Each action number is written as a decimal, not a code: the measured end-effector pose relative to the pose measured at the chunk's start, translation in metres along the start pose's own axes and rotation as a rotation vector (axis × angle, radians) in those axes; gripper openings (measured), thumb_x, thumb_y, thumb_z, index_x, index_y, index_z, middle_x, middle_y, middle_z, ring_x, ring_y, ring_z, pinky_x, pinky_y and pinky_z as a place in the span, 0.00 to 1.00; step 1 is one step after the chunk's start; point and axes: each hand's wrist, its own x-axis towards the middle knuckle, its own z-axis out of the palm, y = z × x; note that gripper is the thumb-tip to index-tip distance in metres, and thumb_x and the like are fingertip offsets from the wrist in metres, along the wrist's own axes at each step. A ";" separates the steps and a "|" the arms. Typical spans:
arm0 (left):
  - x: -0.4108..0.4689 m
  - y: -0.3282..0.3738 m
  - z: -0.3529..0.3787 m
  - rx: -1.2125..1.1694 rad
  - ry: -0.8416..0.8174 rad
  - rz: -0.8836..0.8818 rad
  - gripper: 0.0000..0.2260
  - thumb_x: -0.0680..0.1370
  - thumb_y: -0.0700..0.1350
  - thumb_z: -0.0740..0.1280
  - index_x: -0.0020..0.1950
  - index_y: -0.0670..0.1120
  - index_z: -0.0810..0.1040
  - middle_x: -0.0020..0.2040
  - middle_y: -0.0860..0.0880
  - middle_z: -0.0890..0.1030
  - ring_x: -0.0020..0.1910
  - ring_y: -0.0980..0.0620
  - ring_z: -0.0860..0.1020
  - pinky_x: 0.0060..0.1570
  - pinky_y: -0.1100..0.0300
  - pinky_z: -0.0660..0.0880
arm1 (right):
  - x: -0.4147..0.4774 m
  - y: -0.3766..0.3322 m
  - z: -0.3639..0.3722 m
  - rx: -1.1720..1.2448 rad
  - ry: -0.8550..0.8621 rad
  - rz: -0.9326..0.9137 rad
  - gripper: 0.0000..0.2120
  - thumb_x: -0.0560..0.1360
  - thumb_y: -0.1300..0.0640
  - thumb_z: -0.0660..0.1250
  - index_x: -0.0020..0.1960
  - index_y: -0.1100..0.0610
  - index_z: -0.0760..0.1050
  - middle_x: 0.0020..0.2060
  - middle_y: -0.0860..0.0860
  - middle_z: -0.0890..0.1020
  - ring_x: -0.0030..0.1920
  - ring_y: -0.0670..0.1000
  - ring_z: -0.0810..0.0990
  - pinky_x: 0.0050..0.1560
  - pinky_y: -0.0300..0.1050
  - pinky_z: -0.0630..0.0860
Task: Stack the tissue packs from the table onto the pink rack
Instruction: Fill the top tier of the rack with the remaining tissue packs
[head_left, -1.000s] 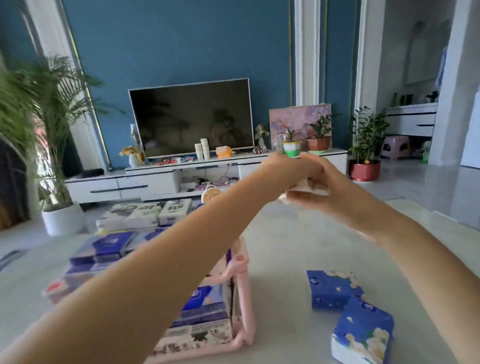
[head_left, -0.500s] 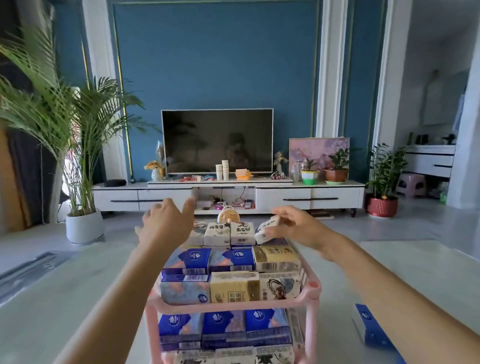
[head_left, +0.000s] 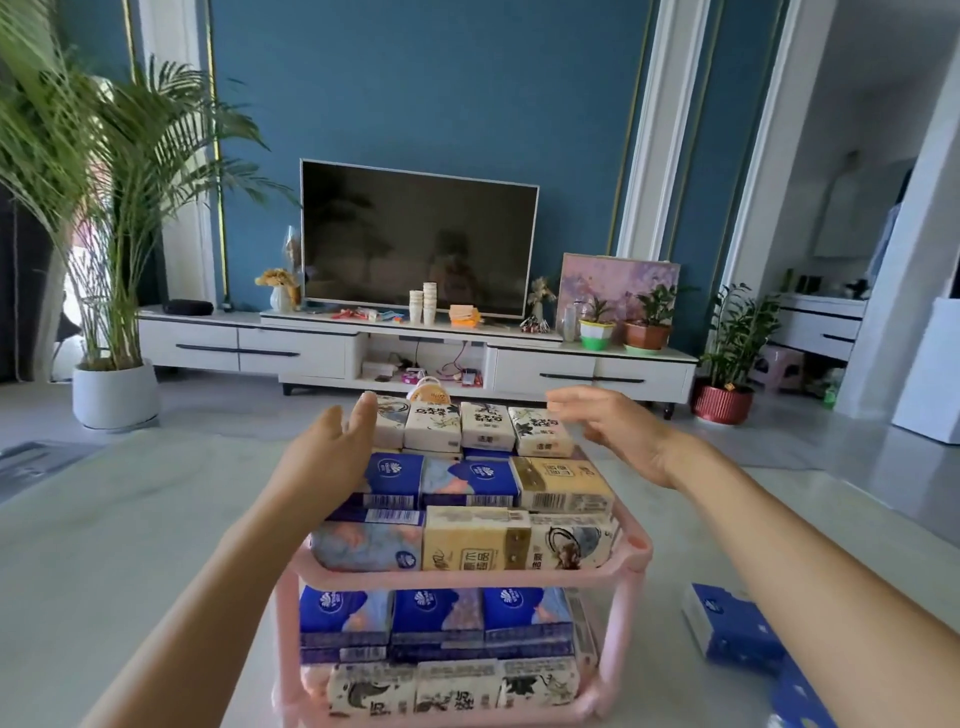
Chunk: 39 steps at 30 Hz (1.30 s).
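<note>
Both hands are open at the top of the rack. The left hand (head_left: 332, 457) has its fingers straight and its palm set against the left side of the pile. The right hand (head_left: 613, 436), with fingers spread and somewhat blurred, hangs just beside the pile's right back end and holds nothing; whether it touches a pack cannot be told. The pale table (head_left: 130, 519) carries everything. The pink rack (head_left: 467, 577) stands toward the table's near edge, about midway along it. Both its tiers are filled with tissue packs (head_left: 467, 540) in blue, tan and white wrappers. On the upper tier, a row of four white packs (head_left: 485, 431) runs along the back. Two loose blue packs (head_left: 732, 629) lie on the table toward its near right corner, apart from the rack, the nearer one cut off by the frame.
</note>
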 end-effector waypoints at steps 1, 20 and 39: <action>0.000 0.000 -0.001 -0.009 0.000 -0.001 0.31 0.78 0.63 0.48 0.71 0.44 0.65 0.65 0.41 0.74 0.61 0.43 0.72 0.59 0.52 0.68 | 0.002 -0.005 0.003 0.014 0.069 -0.021 0.16 0.77 0.52 0.62 0.64 0.54 0.71 0.61 0.50 0.74 0.65 0.50 0.69 0.63 0.43 0.62; -0.012 0.013 0.000 0.097 -0.153 0.058 0.24 0.81 0.56 0.46 0.75 0.47 0.54 0.73 0.41 0.62 0.69 0.42 0.66 0.66 0.47 0.65 | 0.029 -0.033 0.069 -0.718 0.093 -0.205 0.20 0.78 0.36 0.46 0.34 0.46 0.63 0.33 0.43 0.70 0.41 0.49 0.74 0.33 0.42 0.63; -0.161 0.124 0.116 0.013 -0.448 0.656 0.09 0.78 0.46 0.57 0.54 0.48 0.75 0.52 0.50 0.79 0.51 0.48 0.77 0.50 0.55 0.75 | -0.117 0.146 -0.061 -0.113 0.391 0.397 0.15 0.72 0.69 0.64 0.58 0.61 0.73 0.46 0.57 0.79 0.49 0.58 0.78 0.49 0.48 0.73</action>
